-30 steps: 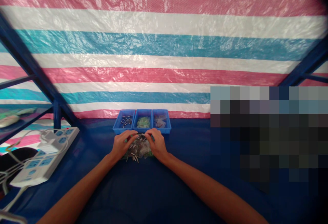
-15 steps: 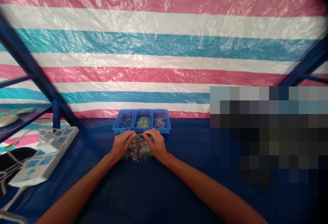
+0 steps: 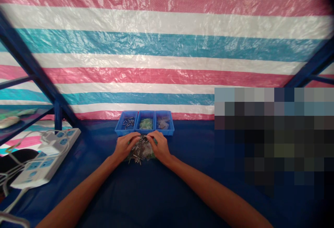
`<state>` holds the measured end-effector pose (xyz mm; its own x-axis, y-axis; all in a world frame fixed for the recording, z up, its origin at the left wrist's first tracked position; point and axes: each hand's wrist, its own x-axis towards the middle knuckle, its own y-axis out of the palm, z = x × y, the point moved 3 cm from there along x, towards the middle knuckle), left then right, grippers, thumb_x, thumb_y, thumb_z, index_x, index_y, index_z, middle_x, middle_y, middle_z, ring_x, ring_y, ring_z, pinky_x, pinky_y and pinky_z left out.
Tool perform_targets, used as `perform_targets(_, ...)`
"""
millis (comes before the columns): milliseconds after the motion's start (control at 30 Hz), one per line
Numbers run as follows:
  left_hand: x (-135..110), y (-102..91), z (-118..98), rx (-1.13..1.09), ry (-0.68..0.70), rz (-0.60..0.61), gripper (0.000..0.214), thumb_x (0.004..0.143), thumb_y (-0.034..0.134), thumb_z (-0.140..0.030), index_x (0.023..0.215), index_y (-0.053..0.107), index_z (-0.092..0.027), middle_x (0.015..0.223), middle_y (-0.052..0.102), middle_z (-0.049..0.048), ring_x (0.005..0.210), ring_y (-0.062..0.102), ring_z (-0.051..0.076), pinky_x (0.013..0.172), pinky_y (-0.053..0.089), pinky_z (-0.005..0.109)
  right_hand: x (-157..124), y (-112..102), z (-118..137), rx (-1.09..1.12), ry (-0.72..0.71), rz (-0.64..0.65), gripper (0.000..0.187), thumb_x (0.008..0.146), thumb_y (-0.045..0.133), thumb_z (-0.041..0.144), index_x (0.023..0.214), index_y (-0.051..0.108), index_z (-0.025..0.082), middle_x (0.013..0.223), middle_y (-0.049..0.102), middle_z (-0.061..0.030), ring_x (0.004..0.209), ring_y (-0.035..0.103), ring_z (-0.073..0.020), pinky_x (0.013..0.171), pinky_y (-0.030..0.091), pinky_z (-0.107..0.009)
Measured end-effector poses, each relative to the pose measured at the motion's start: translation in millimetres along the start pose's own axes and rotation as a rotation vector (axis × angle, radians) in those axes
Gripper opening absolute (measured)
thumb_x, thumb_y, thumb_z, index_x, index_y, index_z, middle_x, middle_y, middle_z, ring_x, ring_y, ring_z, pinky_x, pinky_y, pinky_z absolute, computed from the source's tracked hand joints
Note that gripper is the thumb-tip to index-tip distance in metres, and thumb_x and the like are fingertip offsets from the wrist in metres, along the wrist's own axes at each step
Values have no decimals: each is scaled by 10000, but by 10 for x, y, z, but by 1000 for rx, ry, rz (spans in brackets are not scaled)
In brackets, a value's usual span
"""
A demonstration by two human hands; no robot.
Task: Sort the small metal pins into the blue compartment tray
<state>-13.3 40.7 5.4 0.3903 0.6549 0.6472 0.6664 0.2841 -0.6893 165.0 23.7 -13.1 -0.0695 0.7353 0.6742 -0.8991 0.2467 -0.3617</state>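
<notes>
A small heap of metal pins and clear plastic bits (image 3: 140,151) lies on the blue table cover in front of three blue bins. My left hand (image 3: 124,147) rests on the heap's left side with its fingers curled in. My right hand (image 3: 159,147) sits on the right side, fingertips pinched near the top of the heap, close to the left hand's fingertips. What the fingers hold is too small to make out. The left bin (image 3: 126,123) holds metal pins, the middle bin (image 3: 145,123) greenish pieces, the right bin (image 3: 164,123) clear pieces.
A white power strip (image 3: 44,162) with cables lies at the left on the table. A striped pink, white and blue tarp (image 3: 167,47) hangs behind the bins. Blue frame posts (image 3: 57,116) stand at left and right. A pixelated block (image 3: 273,137) covers the right side.
Both hands stay on the heap, with only slight shifts of the fingertips near its top. Nothing else has moved.
</notes>
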Motion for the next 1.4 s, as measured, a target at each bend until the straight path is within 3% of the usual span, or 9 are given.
perform_targets(333, -4, 17, 9, 33, 30, 9, 236, 935, 465, -306, 920, 658, -171, 815, 725, 18, 714, 680, 121, 729, 512, 191, -10, 6, -17, -9, -2, -14, 155, 920, 534, 296, 978, 637, 195, 810, 640, -29, 770, 578, -167, 750, 398, -298)
perform_targets(533, -3, 7, 3, 42, 37, 2, 247, 935, 463, -314, 893, 660, -171, 793, 721, 18, 697, 673, 122, 713, 503, 192, -9, 18, -10, -25, -23, 9, 146, 926, 525, 282, 890, 644, 206, 826, 653, -29, 786, 581, -168, 763, 395, -306)
perform_targets(867, -3, -4, -25, 46, 31, 0, 241, 928, 482, -317, 877, 669, -174, 773, 725, 13, 679, 677, 123, 692, 502, 194, 0, 21, 8, -29, -22, 6, 131, 927, 525, 246, 881, 640, 202, 843, 664, -24, 808, 585, -162, 781, 388, -308)
perform_targets(1100, -23, 1, 39, 38, 71, -73, 174, 878, 576, -318, 909, 685, -185, 813, 736, 12, 718, 689, 132, 733, 528, 203, 2, 27, -5, -50, -10, -16, 129, 923, 531, 239, 876, 645, 203, 835, 666, -20, 795, 585, -155, 779, 386, -301)
perform_targets(1400, -5, -5, 12, 48, 44, -67, 215, 896, 541, -325, 890, 703, -184, 807, 743, 20, 728, 699, 136, 752, 541, 203, 8, 30, -15, -49, 2, 10, 145, 926, 524, 250, 874, 651, 206, 846, 671, -25, 811, 595, -161, 776, 397, -302)
